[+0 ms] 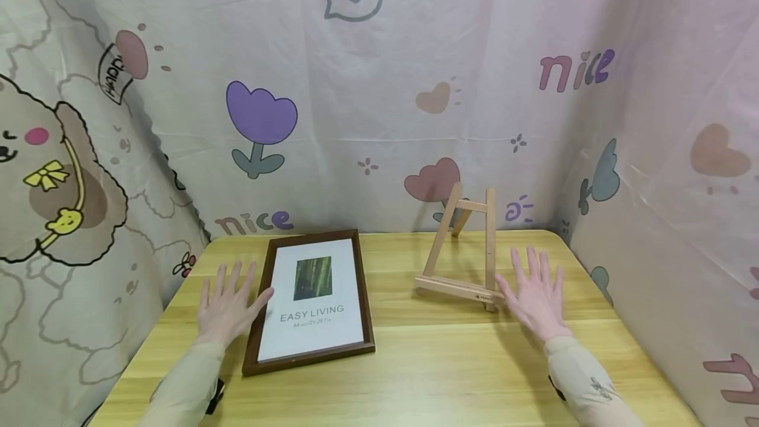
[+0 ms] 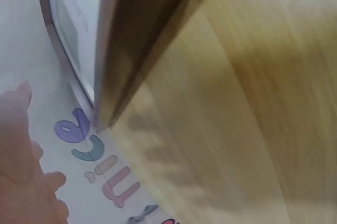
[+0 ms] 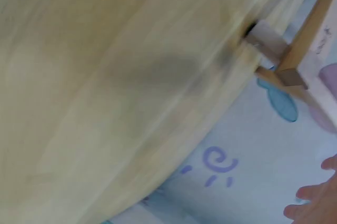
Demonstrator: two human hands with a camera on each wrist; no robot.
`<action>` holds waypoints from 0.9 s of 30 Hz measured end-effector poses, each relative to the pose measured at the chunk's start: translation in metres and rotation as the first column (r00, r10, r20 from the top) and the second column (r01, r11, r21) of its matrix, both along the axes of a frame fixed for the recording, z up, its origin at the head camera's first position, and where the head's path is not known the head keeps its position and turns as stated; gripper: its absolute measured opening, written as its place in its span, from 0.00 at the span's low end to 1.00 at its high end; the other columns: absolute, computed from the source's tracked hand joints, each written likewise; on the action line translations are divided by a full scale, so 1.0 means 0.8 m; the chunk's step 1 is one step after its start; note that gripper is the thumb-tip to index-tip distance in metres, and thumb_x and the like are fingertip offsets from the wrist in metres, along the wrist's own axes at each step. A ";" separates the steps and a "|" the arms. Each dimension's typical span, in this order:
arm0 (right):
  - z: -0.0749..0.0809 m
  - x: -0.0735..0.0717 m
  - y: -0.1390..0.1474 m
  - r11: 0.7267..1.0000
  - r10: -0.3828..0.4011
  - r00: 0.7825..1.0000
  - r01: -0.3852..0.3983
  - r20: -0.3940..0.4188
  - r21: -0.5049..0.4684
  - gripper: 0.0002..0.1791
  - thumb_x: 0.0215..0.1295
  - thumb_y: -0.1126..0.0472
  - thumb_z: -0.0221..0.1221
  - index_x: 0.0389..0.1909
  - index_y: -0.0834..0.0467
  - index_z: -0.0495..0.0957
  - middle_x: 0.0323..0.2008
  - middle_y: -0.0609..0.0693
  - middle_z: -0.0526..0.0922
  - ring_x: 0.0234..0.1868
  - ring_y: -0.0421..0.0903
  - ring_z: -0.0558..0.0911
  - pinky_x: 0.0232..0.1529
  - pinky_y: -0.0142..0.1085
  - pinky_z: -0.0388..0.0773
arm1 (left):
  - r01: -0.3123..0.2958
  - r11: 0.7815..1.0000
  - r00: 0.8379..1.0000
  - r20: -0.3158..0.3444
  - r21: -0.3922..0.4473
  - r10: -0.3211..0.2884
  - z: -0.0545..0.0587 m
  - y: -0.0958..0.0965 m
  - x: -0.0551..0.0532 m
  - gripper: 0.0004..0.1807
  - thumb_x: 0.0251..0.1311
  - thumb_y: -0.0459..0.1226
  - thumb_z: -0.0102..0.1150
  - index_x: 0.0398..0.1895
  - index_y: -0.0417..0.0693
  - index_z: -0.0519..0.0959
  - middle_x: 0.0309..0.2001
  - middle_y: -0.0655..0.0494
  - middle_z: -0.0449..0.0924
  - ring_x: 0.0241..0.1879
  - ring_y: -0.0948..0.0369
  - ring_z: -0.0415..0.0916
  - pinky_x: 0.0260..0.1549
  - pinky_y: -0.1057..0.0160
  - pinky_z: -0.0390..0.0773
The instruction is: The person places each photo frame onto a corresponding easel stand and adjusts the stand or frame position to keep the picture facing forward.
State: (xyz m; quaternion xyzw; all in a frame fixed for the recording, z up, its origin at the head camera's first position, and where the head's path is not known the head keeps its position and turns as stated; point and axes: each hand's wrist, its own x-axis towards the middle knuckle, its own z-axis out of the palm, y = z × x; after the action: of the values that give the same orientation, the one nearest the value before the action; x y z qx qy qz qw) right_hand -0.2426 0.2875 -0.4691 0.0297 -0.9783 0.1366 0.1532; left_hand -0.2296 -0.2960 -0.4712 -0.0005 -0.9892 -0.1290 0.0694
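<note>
A brown picture frame [image 1: 367,321] lies face up on the left half of the table, its white insert reading "EASY LIVING" around a small green picture. Beside its left edge is my left hand [image 1: 228,305], fingers spread and straight, the thumb overlapping the frame's border in the head view. On the right a small wooden easel [image 1: 456,287] stands upright with a ledge across its front. My right hand [image 1: 536,295] is just right of that ledge, fingers spread, holding nothing. Each wrist view catches part of a hand: the left hand [image 2: 26,166] at lower left, the right hand [image 3: 318,197] at lower right.
The light wood table [image 1: 415,374] has rounded back corners. A printed cloth [image 1: 367,97] with flowers, hearts and "nice" lettering hangs behind it and along both sides. The easel's rear leg [image 1: 461,221] reaches toward the table's back edge.
</note>
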 end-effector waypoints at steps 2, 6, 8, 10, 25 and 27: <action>0.005 0.002 -0.008 1.000 0.009 1.000 -0.009 -0.026 0.006 0.42 0.76 0.35 0.41 0.81 0.56 0.47 0.80 0.68 0.41 0.80 0.70 0.40 0.75 0.70 0.25 | 0.008 1.000 1.000 0.001 -0.003 -0.008 0.002 0.001 0.004 0.49 0.69 0.68 0.39 0.83 0.57 0.37 0.82 0.38 0.37 0.80 0.37 0.26 0.75 0.32 0.24; 0.011 0.004 -0.028 0.999 0.046 0.996 -0.043 -0.080 0.032 0.41 0.75 0.37 0.45 0.79 0.57 0.52 0.78 0.69 0.48 0.78 0.70 0.47 0.76 0.70 0.32 | 0.023 1.000 1.000 0.005 0.016 -0.023 0.007 0.002 0.013 0.49 0.69 0.68 0.39 0.83 0.58 0.36 0.82 0.38 0.36 0.80 0.36 0.25 0.74 0.31 0.23; 0.012 0.004 -0.041 0.997 0.073 0.991 -0.068 -0.110 0.046 0.41 0.74 0.38 0.49 0.79 0.56 0.54 0.77 0.69 0.52 0.78 0.70 0.49 0.76 0.71 0.36 | 0.032 0.999 0.999 0.010 0.034 -0.032 0.010 0.003 0.018 0.49 0.69 0.68 0.39 0.83 0.58 0.35 0.82 0.38 0.35 0.80 0.35 0.25 0.73 0.30 0.23; 0.012 0.004 -0.055 0.994 0.102 0.986 -0.094 -0.134 0.064 0.41 0.72 0.39 0.52 0.79 0.56 0.55 0.77 0.68 0.55 0.77 0.69 0.52 0.76 0.70 0.38 | 0.040 0.997 0.999 0.020 0.064 -0.041 0.011 0.005 0.023 0.49 0.70 0.67 0.40 0.83 0.56 0.35 0.81 0.37 0.35 0.79 0.34 0.24 0.73 0.29 0.23; 0.004 0.012 -0.174 0.950 0.307 0.951 -0.309 -0.037 -0.051 0.42 0.72 0.40 0.54 0.77 0.60 0.57 0.73 0.68 0.63 0.74 0.67 0.62 0.74 0.64 0.60 | -0.012 0.933 0.962 0.259 0.361 -0.087 -0.002 0.022 0.034 0.62 0.67 0.63 0.50 0.78 0.34 0.23 0.77 0.21 0.30 0.75 0.25 0.33 0.71 0.25 0.42; 0.002 0.013 -0.187 0.936 0.337 0.942 -0.334 0.004 -0.108 0.41 0.73 0.39 0.53 0.78 0.59 0.57 0.73 0.67 0.63 0.73 0.66 0.64 0.72 0.64 0.64 | -0.032 0.917 0.952 0.293 0.398 -0.094 -0.005 0.022 0.033 0.63 0.67 0.63 0.51 0.77 0.34 0.21 0.76 0.20 0.28 0.74 0.23 0.32 0.70 0.23 0.44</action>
State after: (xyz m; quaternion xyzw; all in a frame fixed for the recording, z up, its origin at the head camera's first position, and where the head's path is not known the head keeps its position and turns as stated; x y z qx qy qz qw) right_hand -0.2320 0.1375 -0.4678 0.1864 -0.9519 0.2127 0.1181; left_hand -0.2030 -0.2783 -0.4750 0.0177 -0.9408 -0.3268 -0.0880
